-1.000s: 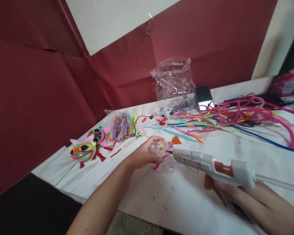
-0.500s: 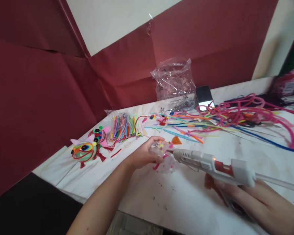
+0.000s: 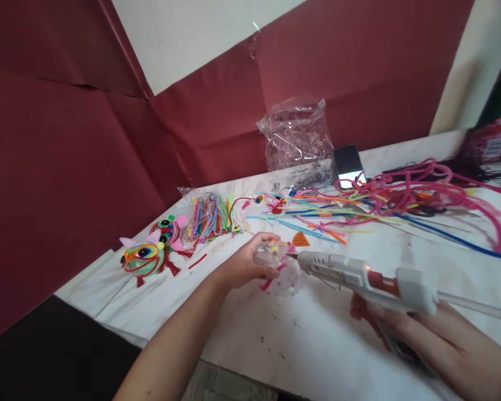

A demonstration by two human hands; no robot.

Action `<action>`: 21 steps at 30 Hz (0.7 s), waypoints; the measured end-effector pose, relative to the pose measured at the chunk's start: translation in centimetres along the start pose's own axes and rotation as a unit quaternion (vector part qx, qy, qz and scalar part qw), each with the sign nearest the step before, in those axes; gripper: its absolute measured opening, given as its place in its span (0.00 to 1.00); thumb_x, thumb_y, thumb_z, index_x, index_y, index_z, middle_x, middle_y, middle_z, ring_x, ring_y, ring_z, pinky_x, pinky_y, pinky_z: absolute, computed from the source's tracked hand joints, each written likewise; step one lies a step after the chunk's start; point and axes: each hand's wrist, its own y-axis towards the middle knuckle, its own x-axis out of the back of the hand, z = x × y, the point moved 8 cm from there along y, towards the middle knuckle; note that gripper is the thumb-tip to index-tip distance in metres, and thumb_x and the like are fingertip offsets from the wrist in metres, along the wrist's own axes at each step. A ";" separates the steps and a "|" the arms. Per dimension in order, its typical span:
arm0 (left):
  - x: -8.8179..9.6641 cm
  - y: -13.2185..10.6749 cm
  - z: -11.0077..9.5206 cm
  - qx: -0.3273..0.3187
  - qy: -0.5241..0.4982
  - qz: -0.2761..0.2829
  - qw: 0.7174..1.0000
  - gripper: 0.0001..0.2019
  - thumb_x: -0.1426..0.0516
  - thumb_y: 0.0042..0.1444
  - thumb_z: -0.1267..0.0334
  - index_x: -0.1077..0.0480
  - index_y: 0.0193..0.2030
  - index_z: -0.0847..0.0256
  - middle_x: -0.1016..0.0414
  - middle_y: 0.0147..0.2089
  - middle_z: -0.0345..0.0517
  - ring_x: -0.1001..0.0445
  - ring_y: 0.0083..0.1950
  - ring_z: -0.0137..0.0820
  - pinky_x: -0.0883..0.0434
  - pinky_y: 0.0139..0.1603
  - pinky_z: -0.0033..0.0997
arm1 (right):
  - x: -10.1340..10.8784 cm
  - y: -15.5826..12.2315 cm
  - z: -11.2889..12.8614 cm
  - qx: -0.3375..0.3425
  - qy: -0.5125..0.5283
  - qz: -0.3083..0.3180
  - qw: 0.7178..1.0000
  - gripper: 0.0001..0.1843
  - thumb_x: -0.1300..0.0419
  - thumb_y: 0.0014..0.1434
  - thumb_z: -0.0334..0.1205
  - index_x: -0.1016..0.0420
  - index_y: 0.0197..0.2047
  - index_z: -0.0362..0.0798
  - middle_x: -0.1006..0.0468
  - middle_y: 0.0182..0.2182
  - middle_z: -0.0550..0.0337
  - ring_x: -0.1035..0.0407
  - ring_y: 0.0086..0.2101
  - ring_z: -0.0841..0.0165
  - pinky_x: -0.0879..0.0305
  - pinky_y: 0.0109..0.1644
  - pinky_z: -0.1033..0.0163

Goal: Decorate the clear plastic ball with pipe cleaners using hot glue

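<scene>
Seemingly tilted head view down over table [image 3: 317, 340]

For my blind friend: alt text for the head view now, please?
A person's right hand holds a hot glue gun, its nozzle at a clear, pink-decorated craft piece in the left hand. On the white table are animal-face crafts, colorful pipe cleaners and a clear plastic bag.

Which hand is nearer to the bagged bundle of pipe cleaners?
Left. The left hand, holding a clear decorated piece, is just nearside and right of the bundle of pipe cleaners; the right hand, gripping the hot glue gun, is farther off, at lower right.
</scene>
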 end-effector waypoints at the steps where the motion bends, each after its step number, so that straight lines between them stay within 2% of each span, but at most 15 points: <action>1: 0.0 0.0 0.0 0.001 0.000 -0.001 1.000 0.32 0.37 0.38 0.69 0.42 0.52 0.57 0.39 0.26 0.30 0.42 0.23 0.19 0.44 0.22 0.19 | -0.1 0.0 0.0 0.002 0.002 0.003 1.000 0.24 0.52 0.56 0.60 0.20 0.25 0.59 0.19 0.22 0.63 0.24 0.23 0.64 0.26 0.29 0.66; 4: 0.1 0.0 0.0 0.005 0.004 -0.004 1.000 0.32 0.38 0.38 0.70 0.42 0.53 0.57 0.39 0.27 0.31 0.42 0.23 0.19 0.44 0.22 0.19 | -0.2 0.0 -0.2 -0.003 0.012 0.008 1.000 0.23 0.52 0.56 0.59 0.20 0.26 0.60 0.18 0.25 0.63 0.23 0.25 0.64 0.26 0.30 0.66; 8: 0.2 0.1 0.2 0.009 0.012 -0.004 1.000 0.32 0.38 0.39 0.69 0.42 0.54 0.57 0.39 0.27 0.31 0.42 0.23 0.20 0.43 0.23 0.20 | -0.3 -0.1 -0.3 -0.026 0.018 0.016 0.999 0.28 0.53 0.53 0.66 0.20 0.25 0.58 0.18 0.24 0.59 0.24 0.26 0.60 0.25 0.33 0.62; 12: 0.1 0.1 0.1 -0.002 0.008 0.003 1.000 0.32 0.38 0.39 0.69 0.42 0.54 0.57 0.37 0.29 0.33 0.40 0.25 0.20 0.41 0.24 0.20 | -0.4 -0.7 -0.5 -0.097 0.026 0.019 0.995 0.30 0.53 0.51 0.69 0.20 0.26 0.57 0.17 0.27 0.59 0.24 0.30 0.59 0.28 0.43 0.58; 14: 0.1 0.1 0.1 0.000 0.004 0.004 1.000 0.32 0.38 0.39 0.70 0.42 0.53 0.57 0.37 0.28 0.32 0.41 0.24 0.19 0.42 0.23 0.19 | -0.3 -0.9 -0.8 -0.120 0.029 0.012 0.992 0.32 0.54 0.50 0.70 0.20 0.25 0.56 0.18 0.27 0.59 0.25 0.31 0.58 0.28 0.43 0.59; 19: 0.1 0.0 0.0 0.007 0.001 0.001 1.000 0.31 0.38 0.38 0.71 0.42 0.52 0.57 0.38 0.28 0.31 0.41 0.24 0.19 0.43 0.22 0.18 | -0.9 -0.5 -0.4 -0.073 0.034 0.054 0.995 0.31 0.54 0.52 0.69 0.20 0.27 0.56 0.18 0.27 0.60 0.24 0.29 0.60 0.27 0.38 0.61; 21: 0.2 0.0 0.0 0.008 0.001 -0.001 1.000 0.31 0.38 0.39 0.72 0.42 0.52 0.57 0.38 0.27 0.31 0.41 0.23 0.19 0.43 0.22 0.18 | -0.3 -0.5 -0.2 -0.074 -0.005 0.015 0.997 0.33 0.57 0.53 0.69 0.20 0.25 0.56 0.18 0.26 0.60 0.25 0.28 0.61 0.27 0.37 0.62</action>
